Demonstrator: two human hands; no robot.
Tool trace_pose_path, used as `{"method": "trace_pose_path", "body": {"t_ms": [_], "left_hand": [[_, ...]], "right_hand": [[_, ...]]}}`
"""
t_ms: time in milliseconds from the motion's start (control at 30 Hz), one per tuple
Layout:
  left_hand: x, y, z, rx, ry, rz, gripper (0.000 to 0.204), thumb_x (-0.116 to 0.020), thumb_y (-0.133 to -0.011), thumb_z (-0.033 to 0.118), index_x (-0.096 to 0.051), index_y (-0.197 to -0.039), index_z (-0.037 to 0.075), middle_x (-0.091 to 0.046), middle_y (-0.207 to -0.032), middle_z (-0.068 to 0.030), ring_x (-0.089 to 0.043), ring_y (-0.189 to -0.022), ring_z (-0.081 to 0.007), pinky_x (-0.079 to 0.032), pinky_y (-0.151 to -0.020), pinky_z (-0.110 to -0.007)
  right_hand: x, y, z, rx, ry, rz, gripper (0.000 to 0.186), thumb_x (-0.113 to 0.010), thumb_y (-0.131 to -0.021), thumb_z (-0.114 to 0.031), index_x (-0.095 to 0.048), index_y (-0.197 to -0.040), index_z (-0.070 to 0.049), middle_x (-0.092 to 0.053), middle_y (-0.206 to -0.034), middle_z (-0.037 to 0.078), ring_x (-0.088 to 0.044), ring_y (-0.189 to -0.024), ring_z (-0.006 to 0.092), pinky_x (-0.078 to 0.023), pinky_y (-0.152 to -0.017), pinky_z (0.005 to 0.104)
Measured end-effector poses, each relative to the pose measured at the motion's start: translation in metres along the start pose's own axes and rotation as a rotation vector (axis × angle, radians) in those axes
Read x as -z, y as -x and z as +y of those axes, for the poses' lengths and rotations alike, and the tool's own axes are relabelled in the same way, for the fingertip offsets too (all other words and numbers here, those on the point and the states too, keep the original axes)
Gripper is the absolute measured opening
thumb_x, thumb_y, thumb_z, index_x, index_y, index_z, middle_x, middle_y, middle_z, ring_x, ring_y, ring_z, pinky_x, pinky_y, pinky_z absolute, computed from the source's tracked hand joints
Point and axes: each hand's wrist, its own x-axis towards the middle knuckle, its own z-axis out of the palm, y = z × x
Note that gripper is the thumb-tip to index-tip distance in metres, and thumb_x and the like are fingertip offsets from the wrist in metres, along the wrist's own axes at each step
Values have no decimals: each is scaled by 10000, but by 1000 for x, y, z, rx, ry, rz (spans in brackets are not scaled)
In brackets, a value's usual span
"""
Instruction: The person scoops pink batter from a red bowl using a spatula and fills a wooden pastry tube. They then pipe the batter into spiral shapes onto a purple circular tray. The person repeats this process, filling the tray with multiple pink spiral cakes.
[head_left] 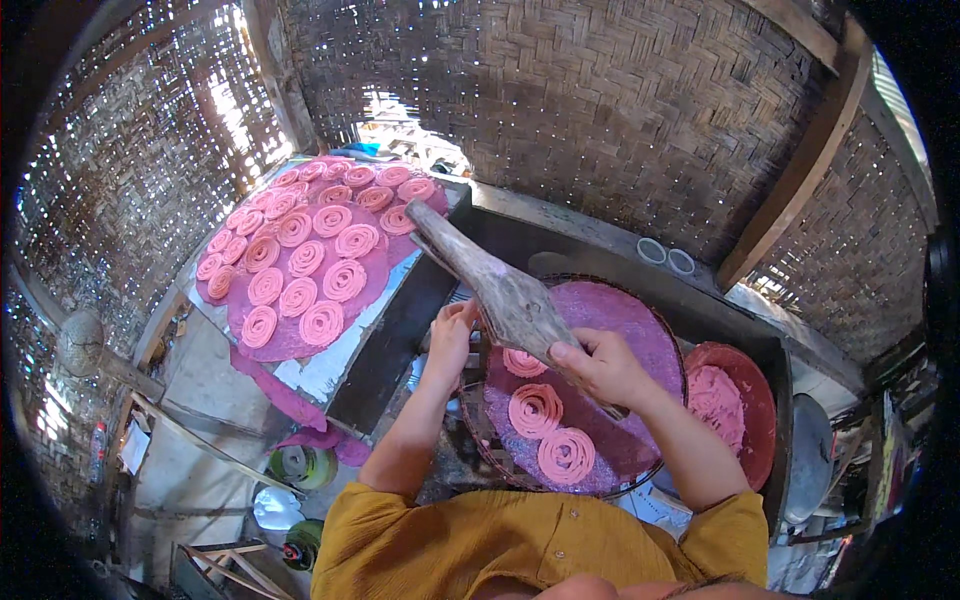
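A long, weathered wooden lever-like piece slants over the round tray, from the far left down toward me. My right hand is closed around its near end. Beside its left edge is my left hand, fingers curled together; whatever they hold is hidden by the wood. Beneath, the round tray has a purple-pink sheet and a few pink coiled dough rounds on its near left part. The wood covers part of one coil. What lies directly under the wood cannot be seen.
Many pink coils lie on a pink sheet on the raised surface at left. Right of the tray, a red basin holds pink dough. Green gas cylinders stand low left. Woven walls and a wooden post enclose the space.
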Motion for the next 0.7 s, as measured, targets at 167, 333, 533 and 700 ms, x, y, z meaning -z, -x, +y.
{"method": "trace_pose_path", "body": {"t_ms": [167,333,533,700], "left_hand": [[8,16,1,12,-150,-56,446,-480,-865,366,-610,-927,-56,-509,-1055,-122,-509,-964,-180,-384,-835,-289],[8,26,5,104,-257,-43,451,-456,-874,377,-619,-894,-43,-518,-1042,-116,-502,-953,-187,-372,-840,-297],[13,38,3,-45,-535,-107,421,-451,-862,380,-643,-820,7,-524,-996,-125,-459,-949,-262,-346,-836,-371],[6,54,3,-173,-735,-164,417,-429,-864,393,-659,-796,53,-527,-994,-99,-407,-949,-284,-317,-847,-380]], "right_hand": [[-3,8,-4,8,-25,-19,509,-540,-779,-495,-621,-854,1,-588,-663,174,-565,-610,213,-432,-580,365],[-3,16,-3,-7,-64,-23,497,-542,-785,-485,-621,-852,2,-585,-658,159,-552,-607,184,-433,-583,352],[2,27,-1,38,-160,41,350,-539,-837,-358,-585,-831,-11,-517,-581,8,-478,-505,77,-380,-441,252],[13,41,12,-11,-217,101,426,-527,-824,-402,-600,-855,17,-555,-628,104,-496,-608,123,-418,-569,320]]}}
